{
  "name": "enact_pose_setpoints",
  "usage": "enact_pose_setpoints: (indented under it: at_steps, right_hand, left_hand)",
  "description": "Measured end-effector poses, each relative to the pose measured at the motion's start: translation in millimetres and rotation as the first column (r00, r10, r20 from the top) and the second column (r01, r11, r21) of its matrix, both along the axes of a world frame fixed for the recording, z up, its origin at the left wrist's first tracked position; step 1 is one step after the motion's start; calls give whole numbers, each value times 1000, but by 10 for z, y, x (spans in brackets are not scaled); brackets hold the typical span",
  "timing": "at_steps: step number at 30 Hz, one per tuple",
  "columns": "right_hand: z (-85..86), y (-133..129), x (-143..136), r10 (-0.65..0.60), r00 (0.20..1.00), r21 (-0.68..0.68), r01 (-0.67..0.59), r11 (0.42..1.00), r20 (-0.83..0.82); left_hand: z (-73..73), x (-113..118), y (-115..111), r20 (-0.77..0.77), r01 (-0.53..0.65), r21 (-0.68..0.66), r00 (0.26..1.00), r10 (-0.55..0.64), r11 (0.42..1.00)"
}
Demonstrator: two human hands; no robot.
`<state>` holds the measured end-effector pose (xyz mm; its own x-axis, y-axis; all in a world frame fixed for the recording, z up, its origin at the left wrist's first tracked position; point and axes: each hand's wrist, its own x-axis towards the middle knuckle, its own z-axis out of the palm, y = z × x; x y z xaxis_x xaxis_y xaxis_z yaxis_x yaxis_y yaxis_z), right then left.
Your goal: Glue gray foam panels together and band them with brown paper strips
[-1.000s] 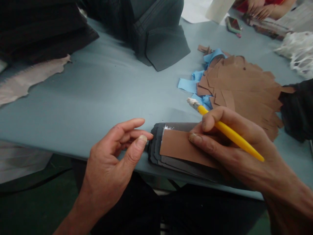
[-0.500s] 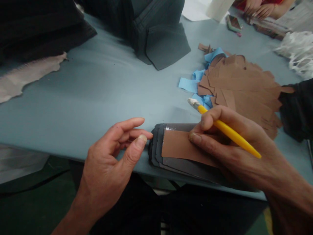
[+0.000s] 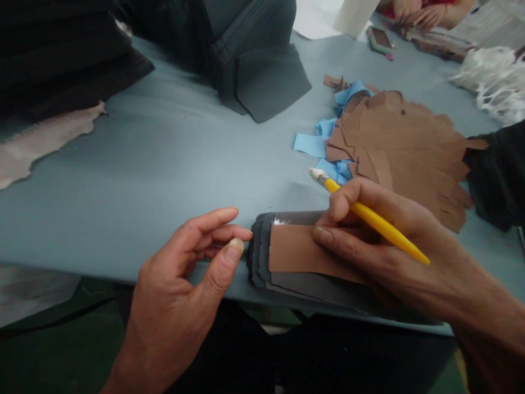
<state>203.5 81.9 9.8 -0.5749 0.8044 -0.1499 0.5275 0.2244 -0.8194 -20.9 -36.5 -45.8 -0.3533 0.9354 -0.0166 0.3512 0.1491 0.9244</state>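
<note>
My right hand point(image 3: 381, 241) holds a yellow-handled brush point(image 3: 379, 225), its white-coated tip pointing up and left. The thumb of that hand also rests on a brown strip point(image 3: 291, 249), which lies on a stack of dark grey pieces point(image 3: 259, 251) at the table's front edge. A white smear shows on the top piece, just above the strip's left end. My left hand point(image 3: 191, 273) is to the left of the stack, fingers apart and holding nothing, its fingertips close to the stack's left end. The strip's right end is hidden under my right hand.
Brown strips point(image 3: 402, 137) with blue pieces point(image 3: 309, 144) lie heaped beyond my right hand. Dark panels point(image 3: 273, 82) stand at the back, black material point(image 3: 61, 54) at left. A phone point(image 3: 379, 39), white netting point(image 3: 492, 76) and another person's hands point(image 3: 422, 13) are far right.
The whole view has shifted slightly. Both hands keep nearly the same pose, and the brown strip stays in place on the stack under my right thumb.
</note>
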Motion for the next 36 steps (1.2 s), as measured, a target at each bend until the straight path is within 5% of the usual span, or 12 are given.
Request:
enact_pose_setpoints:
  at_steps: [6, 20, 36]
  right_hand:
    - [29, -2, -29, -14, 1000, 14, 14, 1000, -9]
    - [50, 20, -79, -39, 999, -22, 39, 999, 11]
    - [35, 27, -91, -44, 999, -50, 42, 998, -25]
  left_hand:
    - [13, 18, -13, -122, 22, 23, 992, -19, 999]
    - [73, -12, 131, -273, 306, 168, 928, -254, 937]
    - [-7, 135, 238, -301, 301, 179, 923, -239, 936]
